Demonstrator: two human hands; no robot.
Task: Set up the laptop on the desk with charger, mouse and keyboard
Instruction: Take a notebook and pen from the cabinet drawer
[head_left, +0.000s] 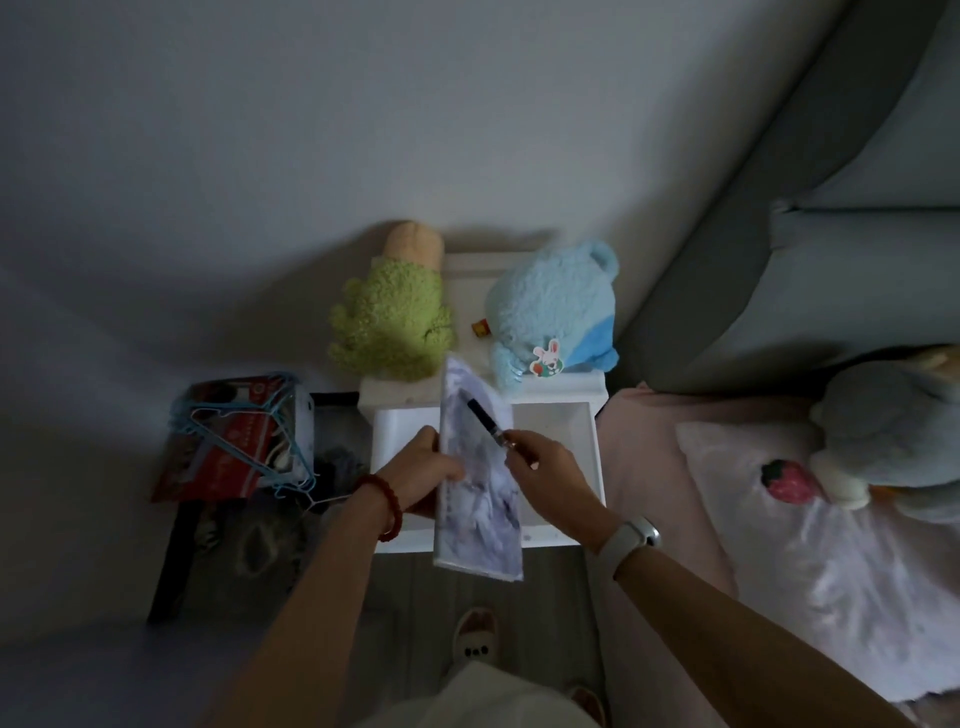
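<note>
Book (478, 478), thin and pale with a blurred grey-white cover picture, stands tilted over an open white drawer (582, 441), its lower end nearer the camera. Left hand (423, 475) grips its left edge, fingers curled behind the cover and mostly hidden by it. Right hand (545, 467) pinches a dark pen (485, 421) near its lower end; the pen slants up to the left across the cover. A red bead bracelet (387, 506) sits on the left wrist, a white band (628, 543) on the right.

The drawer belongs to a white nightstand (467, 270) against the wall. On top sit a green plush (395, 322) and a blue plush (553, 312) with a rabbit sticker; a small red tag lies between them.

Left of the nightstand, blue wire hangers (244, 431) lie over a red printed package; the dark things beneath are too dim to name. To the right, a bed (649, 457) with pink sheet carries a pillow with a strawberry print (787, 480) and another plush, cut off by the frame edge. No laptop, charger, mouse or keyboard can be made out; the room is dim and the drawer's inside is largely hidden by the book and hands
</note>
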